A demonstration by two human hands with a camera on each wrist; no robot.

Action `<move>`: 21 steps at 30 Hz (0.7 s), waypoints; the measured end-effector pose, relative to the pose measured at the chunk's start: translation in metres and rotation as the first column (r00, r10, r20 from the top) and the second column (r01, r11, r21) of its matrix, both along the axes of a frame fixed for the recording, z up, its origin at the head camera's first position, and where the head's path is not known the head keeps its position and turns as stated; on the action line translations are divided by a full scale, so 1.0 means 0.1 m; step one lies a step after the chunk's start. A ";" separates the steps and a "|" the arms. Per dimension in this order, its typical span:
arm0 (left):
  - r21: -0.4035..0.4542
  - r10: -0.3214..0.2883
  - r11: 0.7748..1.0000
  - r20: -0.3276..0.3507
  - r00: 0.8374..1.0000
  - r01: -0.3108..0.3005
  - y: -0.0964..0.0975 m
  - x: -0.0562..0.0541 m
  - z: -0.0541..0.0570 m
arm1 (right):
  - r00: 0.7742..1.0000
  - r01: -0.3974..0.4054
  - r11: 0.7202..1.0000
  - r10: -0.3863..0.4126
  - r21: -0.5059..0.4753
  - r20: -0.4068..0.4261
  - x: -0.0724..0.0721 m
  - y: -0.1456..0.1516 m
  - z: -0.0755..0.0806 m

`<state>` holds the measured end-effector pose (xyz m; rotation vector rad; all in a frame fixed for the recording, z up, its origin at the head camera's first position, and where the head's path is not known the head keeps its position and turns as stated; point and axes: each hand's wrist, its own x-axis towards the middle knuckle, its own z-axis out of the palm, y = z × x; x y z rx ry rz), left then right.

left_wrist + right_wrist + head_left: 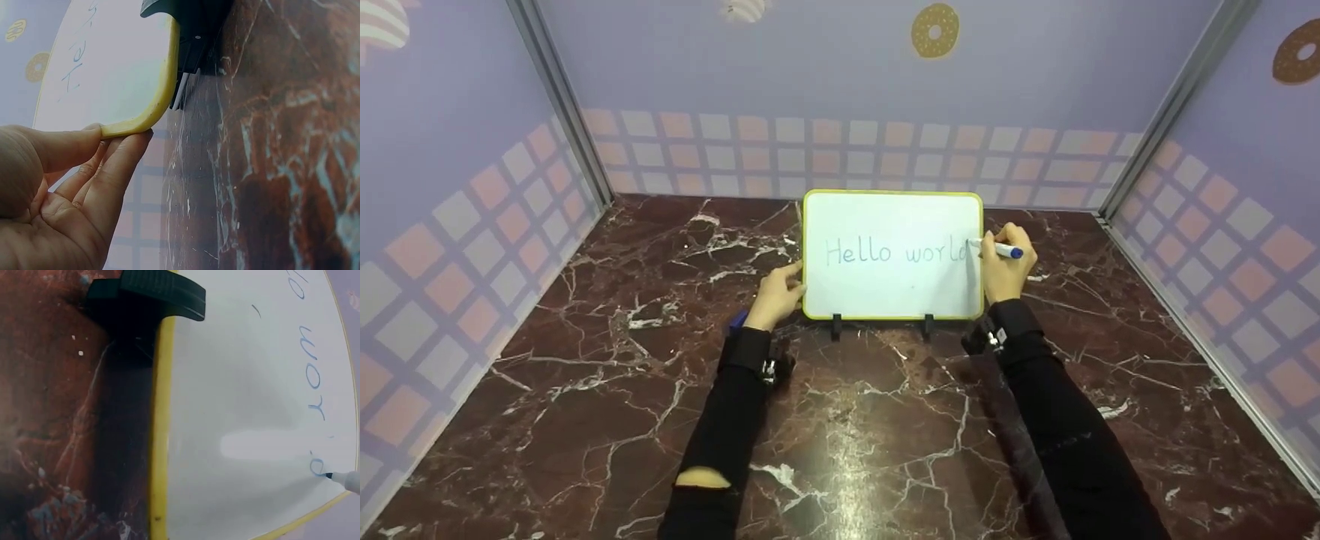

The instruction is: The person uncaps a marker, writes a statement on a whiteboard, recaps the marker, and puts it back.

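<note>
A small whiteboard with a yellow rim stands propped up, with "Hello world" or nearly that in thin blue letters. My left hand pinches its left edge; in the left wrist view the thumb and fingers grip the yellow rim near a lower corner. At the right side, my right hand holds a white marker with a blue end. The marker's dark tip meets the board at the last round letter in the right wrist view. The right hand itself is outside that view.
Two black stand feet hold the board's lower edge. The board stands on a dark red marbled tabletop. Behind it rises a lilac wall with checks and doughnut pictures, and side panels enclose the table left and right.
</note>
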<state>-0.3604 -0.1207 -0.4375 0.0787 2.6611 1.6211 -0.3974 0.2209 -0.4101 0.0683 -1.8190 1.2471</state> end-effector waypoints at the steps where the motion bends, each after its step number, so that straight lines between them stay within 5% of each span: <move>1: 0.001 0.002 1.000 -0.002 1.000 -0.002 0.00 0.00 0.00 | 1.000 -0.002 1.000 0.002 -0.001 -0.005 -0.01 0.00 0.01; 21: -0.015 0.004 1.000 0.000 1.000 -0.004 0.01 -0.01 0.01 | 1.000 -0.003 0.999 0.003 -0.054 -0.010 0.12 0.07 -0.05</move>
